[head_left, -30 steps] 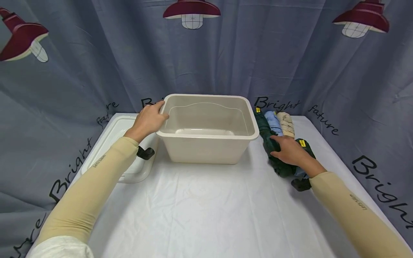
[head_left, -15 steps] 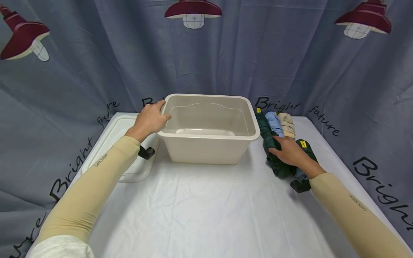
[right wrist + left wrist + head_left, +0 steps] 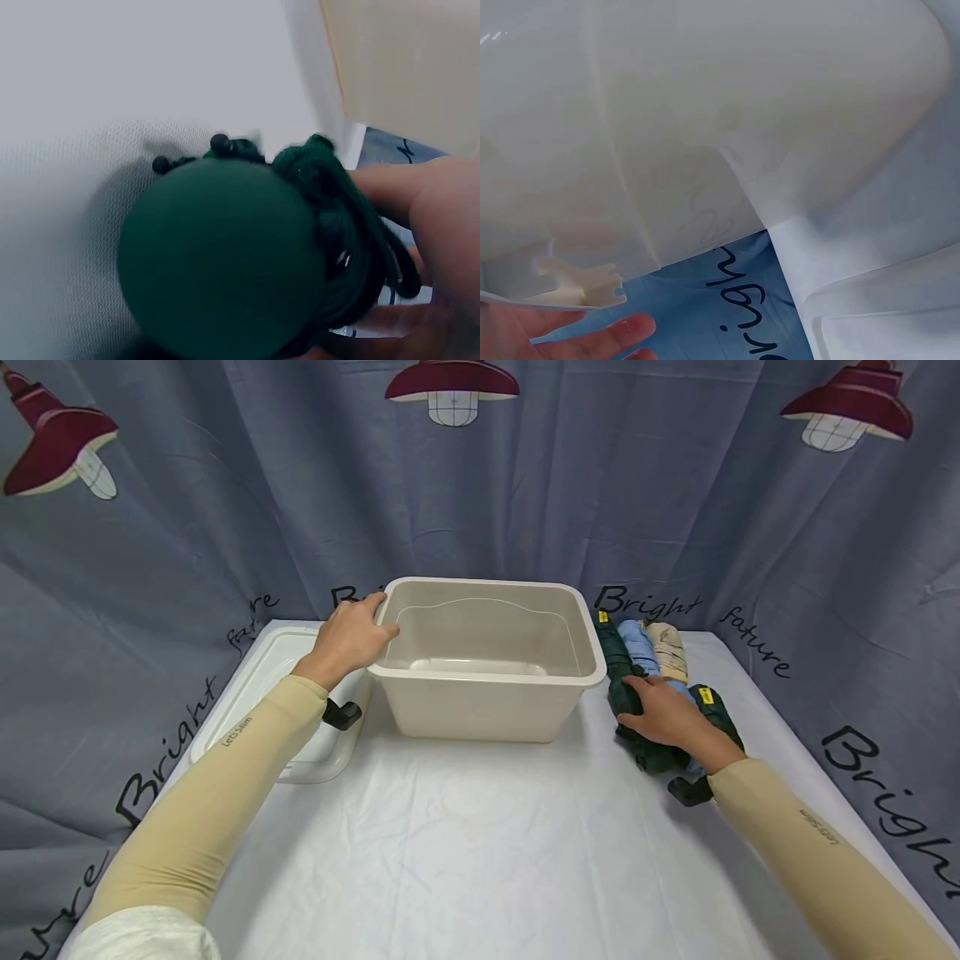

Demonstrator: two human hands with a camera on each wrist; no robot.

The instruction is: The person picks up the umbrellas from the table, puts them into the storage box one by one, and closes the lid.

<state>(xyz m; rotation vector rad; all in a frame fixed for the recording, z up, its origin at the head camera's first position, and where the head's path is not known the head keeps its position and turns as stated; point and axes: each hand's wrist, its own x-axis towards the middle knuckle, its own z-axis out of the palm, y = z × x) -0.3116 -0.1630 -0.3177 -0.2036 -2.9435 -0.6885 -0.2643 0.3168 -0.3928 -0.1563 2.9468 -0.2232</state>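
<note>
A beige plastic bin [image 3: 480, 710] stands at the back of the table. My left hand [image 3: 348, 642] grips its left rim, thumb over the inside; in the left wrist view, the fingers [image 3: 600, 341] show just outside the rim. Right of the bin, my right hand [image 3: 667, 718] holds a folded dark green umbrella [image 3: 617, 656] around its lower part. The right wrist view shows that umbrella's round end [image 3: 221, 262], with small rib tips and a looped strap beside it. Beside it lie a light blue folded umbrella [image 3: 637, 645] and a beige one [image 3: 667, 650].
A second dark green folded umbrella [image 3: 714, 706] lies right of my right hand. A white lid [image 3: 318, 768] rests on the table left of the bin, partly under my left forearm. White cloth [image 3: 480, 843] covers the table. A grey-blue printed curtain [image 3: 480, 502] hangs behind.
My right hand has shifted slightly left on the green umbrella, and more of the light blue one shows beside it. My left hand keeps its grip on the bin rim.
</note>
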